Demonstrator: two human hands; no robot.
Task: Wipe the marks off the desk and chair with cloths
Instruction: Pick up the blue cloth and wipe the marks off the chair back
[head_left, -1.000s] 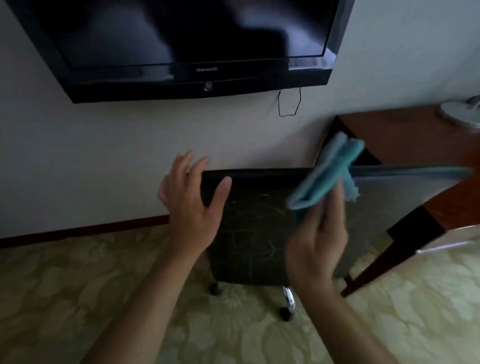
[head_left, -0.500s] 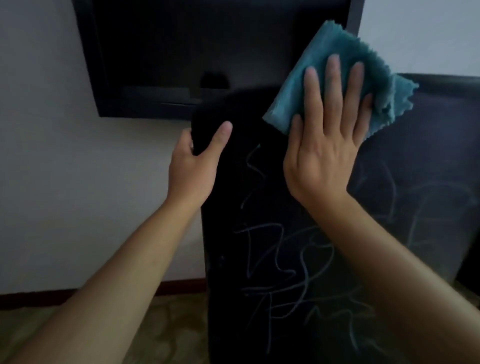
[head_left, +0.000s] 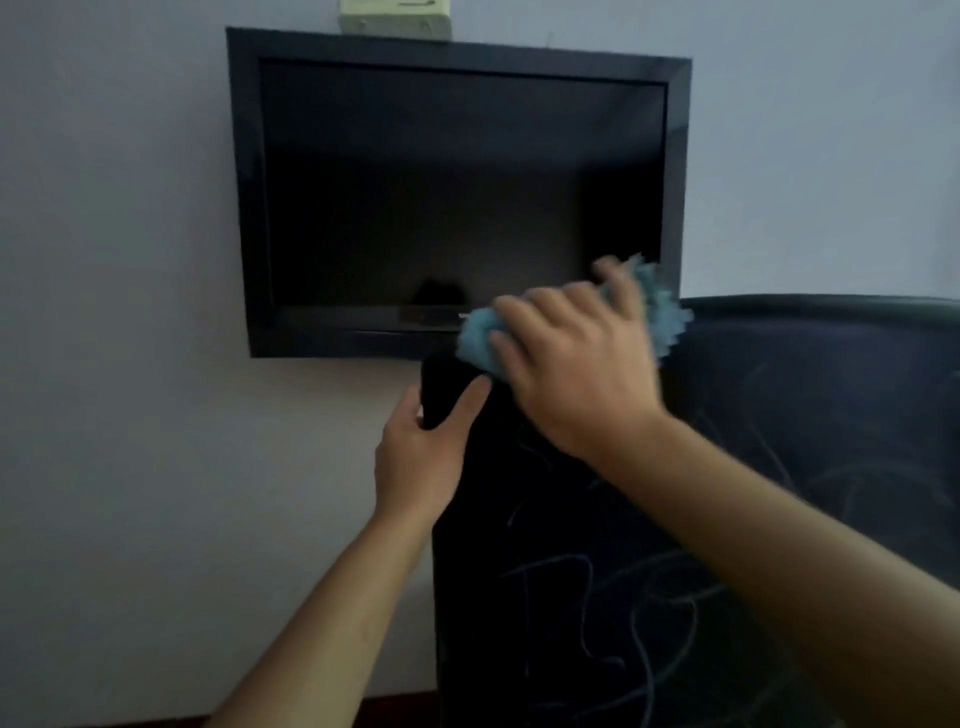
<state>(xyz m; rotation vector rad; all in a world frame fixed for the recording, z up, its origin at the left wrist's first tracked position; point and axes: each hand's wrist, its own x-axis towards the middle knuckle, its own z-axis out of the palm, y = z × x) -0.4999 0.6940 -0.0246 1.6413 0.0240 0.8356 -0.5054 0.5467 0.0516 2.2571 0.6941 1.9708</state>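
A pale wall (head_left: 119, 260) fills the left of the frame. At the top, left of centre, a small cream box (head_left: 395, 18) sits against the wall just above a dark TV (head_left: 457, 192), which takes up the upper middle; its screen is off.

Below the TV, at centre, the left hand (head_left: 421, 457) grasps the upper left corner of the chair (head_left: 571, 597): the thumb lies across the near face of the backrest and the fingers wrap behind its edge. The forearm runs down to the lower left of the frame.

Just right of it and higher, the right hand (head_left: 576, 364) is blurred. It presses a blue cloth (head_left: 480, 340) onto the top edge of the backrest, fingers curled over the cloth, which bunches out at the left of the hand and frays out at its upper right. Its forearm crosses to the lower right corner.

The chair's black backrest fills the lower centre and right, upright and facing the camera. Pale marks (head_left: 639, 613) scrawl over its lower middle and out to the right.
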